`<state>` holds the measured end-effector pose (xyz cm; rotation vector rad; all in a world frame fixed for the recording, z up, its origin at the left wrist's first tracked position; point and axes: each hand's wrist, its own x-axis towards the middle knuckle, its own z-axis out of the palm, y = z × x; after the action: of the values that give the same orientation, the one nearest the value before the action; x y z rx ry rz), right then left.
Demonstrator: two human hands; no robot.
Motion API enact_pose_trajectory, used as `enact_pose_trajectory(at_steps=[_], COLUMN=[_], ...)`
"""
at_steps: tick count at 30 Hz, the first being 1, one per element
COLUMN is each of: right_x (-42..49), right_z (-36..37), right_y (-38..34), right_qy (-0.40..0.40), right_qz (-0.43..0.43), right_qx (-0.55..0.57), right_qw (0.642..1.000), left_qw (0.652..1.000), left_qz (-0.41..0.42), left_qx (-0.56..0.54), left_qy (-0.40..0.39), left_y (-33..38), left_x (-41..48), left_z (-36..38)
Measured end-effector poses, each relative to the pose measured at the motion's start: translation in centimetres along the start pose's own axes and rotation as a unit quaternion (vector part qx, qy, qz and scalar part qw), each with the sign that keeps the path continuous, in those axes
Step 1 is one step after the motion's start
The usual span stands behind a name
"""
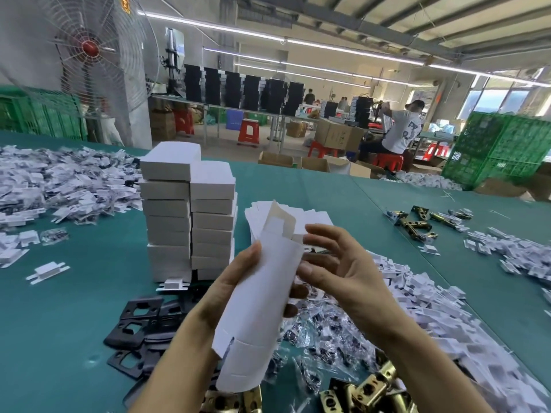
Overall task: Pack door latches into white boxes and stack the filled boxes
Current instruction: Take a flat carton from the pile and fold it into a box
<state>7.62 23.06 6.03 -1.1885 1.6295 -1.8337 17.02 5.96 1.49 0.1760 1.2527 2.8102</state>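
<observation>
My left hand (pixel 238 281) grips a flat box (pixel 256 308), long way pointing up, just right of the stack (pixel 187 222). My right hand (pixel 337 263) is loose beside its top.

Only a large dark numeral "3", under blurred letters, reads on the back of a seated person's white shirt (pixel 403 130).

Your green bench (pixel 74 308) carries two stacks of white boxes (pixel 187 222), black plates (pixel 134 329) just beside them, brass latches (pixel 366 391) nearest you, flat blanks (pixel 316 217), and heaps of small white pieces (pixel 53 183).
</observation>
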Motion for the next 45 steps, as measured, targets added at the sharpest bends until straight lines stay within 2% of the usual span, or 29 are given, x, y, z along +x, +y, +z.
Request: enact_pose_trajectory(at_steps=[5,10,13,15,16,17,18,20,21,24,26,28,31,33,37,41,45], right_x=[0.0,-0.2,-0.4,-0.6,-0.7,-0.7,-0.7,-0.6,-0.6,-0.6,-0.6,-0.5,-0.5,-0.5,-0.5,-0.5,-0.6], right_z=[1.0,2.2,2.3,2.2,2.2,2.0,1.8,1.4,1.1,0.3,-0.5,-1.0,-1.2,-1.2,-1.5,-2.0,-2.6], right_y=[1.5,2.7,2.8,2.7,2.6,2.6,2.7,2.7,2.7,2.5,2.8,3.0,3.1,2.8,2.7,3.1,4.2], right_qy=[0.048,0.085,0.085,0.085,0.087,0.09,0.094,0.104,0.108,0.127,0.15,0.168,0.153,0.127,0.102,0.1,0.08], right_qz=[0.026,0.051,0.046,0.036,0.031,0.028,0.026,0.029,0.032,0.031,0.028,0.02,-0.008,-0.028,-0.049,-0.052,-0.028], right_qx=[0.062,0.125,0.126,0.108,0.103,0.104,0.109,0.113,0.111,0.09,0.07,0.045,-0.003,-0.044,-0.094,-0.099,-0.112], right_qw=[0.997,0.987,0.987,0.99,0.99,0.99,0.989,0.988,0.987,0.987,0.986,0.985,0.988,0.991,0.989,0.989,0.99], left_qw=[0.996,0.996,0.995,0.996,0.996,0.994,0.99,0.99,0.988,0.939,0.899,0.871,0.836,0.836,0.842,0.871,0.862], left_qz=[-0.023,-0.047,-0.066,-0.066,-0.065,-0.021,0.007,-0.006,0.014,0.169,0.223,0.224,0.165,0.153,0.186,0.199,0.217], left_qx=[-0.074,-0.058,-0.056,-0.062,-0.037,0.003,0.033,0.044,0.06,0.197,0.287,0.366,0.473,0.485,0.472,0.412,0.425], left_qy=[-0.037,-0.042,-0.052,-0.016,0.039,0.109,0.138,0.133,0.144,0.226,0.243,0.24,0.223,0.204,0.186,0.178,0.168], left_y=[0.1,0.1,0.2,0.1,0.0,-0.1,-0.3,-0.2,-0.3,-0.8,-1.0,-1.5,-2.1,-2.4,-2.7,-3.2,-3.0], left_x=[0.5,0.5,0.0,0.2,0.5,0.9,1.0,1.3,1.3,1.9,2.2,2.2,2.2,2.2,2.3,2.7,2.6], left_z=[0.7,0.9,1.2,1.2,0.7,0.3,0.0,0.7,0.9,0.9,1.2,1.5,1.5,1.4,1.0,1.0,0.8])
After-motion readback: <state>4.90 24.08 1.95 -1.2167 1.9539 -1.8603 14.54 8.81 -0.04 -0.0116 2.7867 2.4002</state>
